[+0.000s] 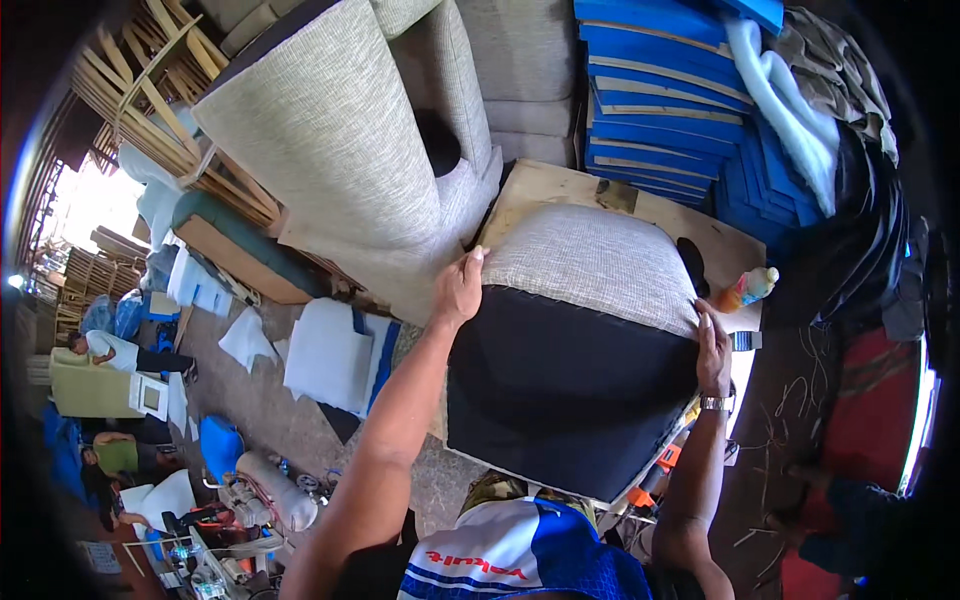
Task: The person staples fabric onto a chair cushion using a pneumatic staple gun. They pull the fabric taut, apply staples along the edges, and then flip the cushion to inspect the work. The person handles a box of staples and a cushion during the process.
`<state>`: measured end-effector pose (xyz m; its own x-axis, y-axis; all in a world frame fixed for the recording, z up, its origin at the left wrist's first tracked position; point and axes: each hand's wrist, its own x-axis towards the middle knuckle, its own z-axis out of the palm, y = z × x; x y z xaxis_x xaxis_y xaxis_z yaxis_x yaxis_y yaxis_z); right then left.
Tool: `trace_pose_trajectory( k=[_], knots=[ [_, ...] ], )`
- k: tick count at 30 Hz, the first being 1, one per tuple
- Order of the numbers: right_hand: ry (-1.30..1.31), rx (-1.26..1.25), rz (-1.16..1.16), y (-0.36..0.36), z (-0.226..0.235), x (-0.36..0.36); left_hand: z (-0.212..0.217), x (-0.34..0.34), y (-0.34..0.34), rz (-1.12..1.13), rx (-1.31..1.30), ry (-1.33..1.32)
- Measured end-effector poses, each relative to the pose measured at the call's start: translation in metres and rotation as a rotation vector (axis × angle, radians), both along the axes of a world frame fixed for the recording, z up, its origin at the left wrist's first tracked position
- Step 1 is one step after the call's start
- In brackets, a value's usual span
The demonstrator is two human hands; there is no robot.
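Observation:
A boxy upholstered seat cushion (590, 255) stands tilted in front of me, its rounded side covered in light grey woven fabric. The side toward me is a flat black cloth panel (570, 390) that meets the grey fabric along a seam. My left hand (460, 290) grips the left corner at that seam, thumb along the edge. My right hand (714, 352), with a watch on its wrist, is closed on the right edge; some of its fingers are hidden. Beneath the cushion lies a pale wooden board (545, 182).
A small colourful bottle-like object (752, 287) is right of the cushion; orange tools (640, 496) lie below it. Large grey upholstered pieces (320, 130) stand far left, stacked blue panels (660, 90) far right. At left are a compressor (280, 490) and two other people (115, 350).

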<state>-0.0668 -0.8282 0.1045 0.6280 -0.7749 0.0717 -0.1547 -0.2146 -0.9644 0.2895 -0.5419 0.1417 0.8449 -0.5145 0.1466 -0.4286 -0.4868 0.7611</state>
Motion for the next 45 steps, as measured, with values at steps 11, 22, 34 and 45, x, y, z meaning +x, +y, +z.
trace_pose_trajectory(
  k=[11,22,34,45],
  knots=[
    [0.015,-0.034,-0.026,0.012,0.007,-0.001,-0.002,0.000,0.015,-0.071,-0.045,-0.025],
    [-0.084,0.556,0.006,-0.017,-0.029,-0.004,-0.085,0.061,0.057,-0.175,-0.518,1.374],
    [-0.327,0.933,-0.149,0.015,-0.095,-0.051,-0.141,0.054,0.050,-0.259,-0.666,1.471],
    [-0.468,0.828,-0.174,0.057,-0.063,-0.098,0.049,-0.007,0.104,-0.689,-0.909,1.328]
  ],
)
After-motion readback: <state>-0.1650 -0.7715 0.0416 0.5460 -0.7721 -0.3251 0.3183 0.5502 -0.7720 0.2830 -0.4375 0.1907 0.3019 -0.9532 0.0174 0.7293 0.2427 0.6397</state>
